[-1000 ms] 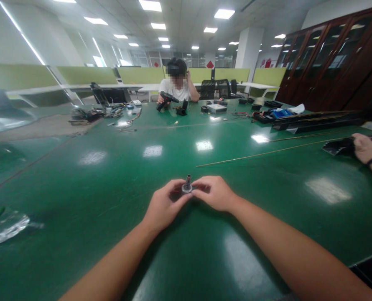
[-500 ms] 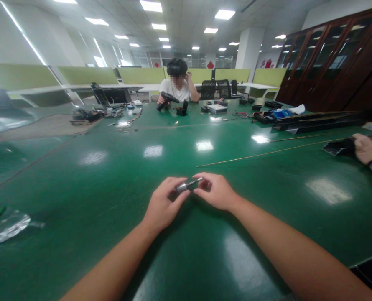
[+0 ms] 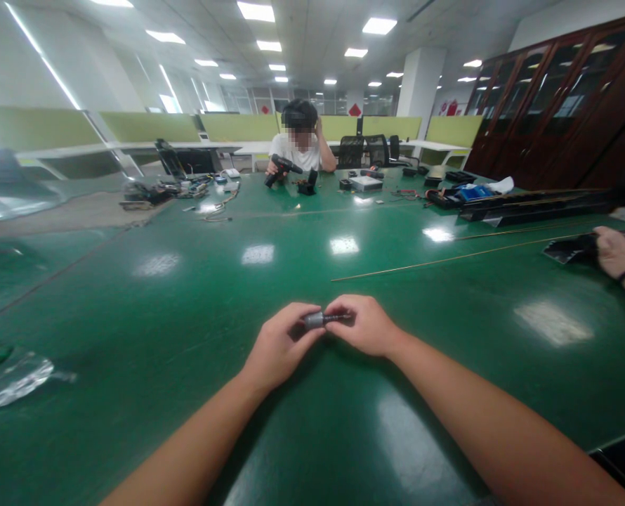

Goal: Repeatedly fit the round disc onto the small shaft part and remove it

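Between my hands, just above the green table (image 3: 212, 295), is a small grey metal cylinder (image 3: 315, 320) with a thin, ridged shaft pointing right. My left hand (image 3: 278, 348) grips the cylinder's rounded body between thumb and fingers. On the other side, my right hand (image 3: 368, 327) pinches at the shaft close to the cylinder, and the shaft's tip shows inside the curled fingers. Fingers partly cover both ends, so I cannot make out what kind of part it is.
Across the table a person (image 3: 300, 144) holds a cordless drill (image 3: 281, 169). At right another person's hand (image 3: 615, 249) rests on a black part (image 3: 570, 247). A thin brass-coloured rod (image 3: 397, 270) lies ahead of my hands. A clear plastic bottle (image 3: 15, 379) is at left.
My right hand has closed in along the shaft towards the cylinder, its fingertips now beside my left hand's. The shaft has turned from slanting upward to nearly level.
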The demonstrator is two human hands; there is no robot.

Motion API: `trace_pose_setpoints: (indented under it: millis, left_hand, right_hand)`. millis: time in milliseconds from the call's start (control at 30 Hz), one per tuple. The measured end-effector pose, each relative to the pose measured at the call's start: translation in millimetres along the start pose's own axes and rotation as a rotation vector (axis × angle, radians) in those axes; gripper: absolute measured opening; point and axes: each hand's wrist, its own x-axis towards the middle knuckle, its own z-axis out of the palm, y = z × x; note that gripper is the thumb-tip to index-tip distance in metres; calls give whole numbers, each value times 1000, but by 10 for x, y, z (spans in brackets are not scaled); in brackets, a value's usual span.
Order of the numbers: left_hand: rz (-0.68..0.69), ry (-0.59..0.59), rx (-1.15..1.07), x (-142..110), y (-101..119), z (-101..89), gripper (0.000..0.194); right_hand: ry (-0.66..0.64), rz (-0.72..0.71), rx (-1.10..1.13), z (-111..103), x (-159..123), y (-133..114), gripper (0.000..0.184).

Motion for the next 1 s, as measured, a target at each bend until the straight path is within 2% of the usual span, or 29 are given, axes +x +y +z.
trace_pose_setpoints:
  millis: [267, 1000]
  left_hand:
    - [-14, 20, -13, 7, 30, -5, 27]
    - [-65, 51, -51, 21, 12, -26, 29]
  right_hand:
    - [11, -6, 4, -10, -1, 8, 12]
    - [33, 86, -38, -42, 6, -14, 11]
